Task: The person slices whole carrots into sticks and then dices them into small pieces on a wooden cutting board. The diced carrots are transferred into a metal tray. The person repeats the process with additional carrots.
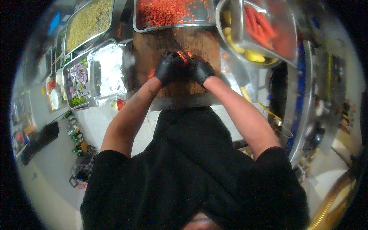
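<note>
My right hand (203, 72), in a black glove, grips a kitchen knife (181, 49) whose dark blade points away and to the left over the wooden cutting board (143, 43). The handle is hidden in my fist. Close beside the blade, my left hand (170, 64), also gloved in black, has its fingers curled down on cut carrot pieces (181, 55); the fingertips are hard to make out. Another carrot piece (151, 74) lies by my left wrist. Beyond the board stands a metal tray of diced carrots (165, 13).
At the right, a metal container (266, 53) of peeled carrots (257, 24) sits over a bowl (220, 27) of peeled potatoes (254, 56). A blade with a yellow handle (246, 94) lies nearby. On the left are trays of noodles (89, 24), chopped onion (79, 74) and foil (110, 66).
</note>
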Available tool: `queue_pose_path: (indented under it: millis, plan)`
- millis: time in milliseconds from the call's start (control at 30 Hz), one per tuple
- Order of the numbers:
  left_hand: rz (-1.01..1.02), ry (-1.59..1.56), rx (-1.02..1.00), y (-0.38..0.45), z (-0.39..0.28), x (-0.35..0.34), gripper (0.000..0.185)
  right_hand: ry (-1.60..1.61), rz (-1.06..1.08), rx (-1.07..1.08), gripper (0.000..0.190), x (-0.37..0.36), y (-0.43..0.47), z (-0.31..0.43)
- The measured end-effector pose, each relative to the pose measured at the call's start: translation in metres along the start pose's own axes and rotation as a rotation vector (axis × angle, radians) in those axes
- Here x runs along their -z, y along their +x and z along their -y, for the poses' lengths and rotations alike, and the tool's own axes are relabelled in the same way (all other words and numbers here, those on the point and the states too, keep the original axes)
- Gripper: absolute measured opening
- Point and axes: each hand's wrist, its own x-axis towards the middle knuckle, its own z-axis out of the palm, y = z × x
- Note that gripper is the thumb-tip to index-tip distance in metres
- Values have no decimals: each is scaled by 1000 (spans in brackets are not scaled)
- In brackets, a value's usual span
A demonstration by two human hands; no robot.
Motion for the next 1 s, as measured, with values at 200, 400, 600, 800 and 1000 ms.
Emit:
queue_pose_path:
  millis: [200, 400, 600, 800, 1000]
  plan:
    - [96, 1, -27, 6, -1, 6, 22, -116, 90, -16, 46, 11, -3, 10]
    - [50, 38, -35, 1, 6, 0, 17, -17, 14, 81, 45, 10, -14, 3]
    - [223, 53, 6, 4, -1, 7, 19, 110, 75, -43, 43, -17, 9, -7]
    - [8, -159, 23, 1, -3, 9, 15, 54, 4, 45, 42, -2, 4, 0]
    - [-116, -204, 15, 1, -10, 9, 15, 78, 37, 70, 41, 1, -9, 0]
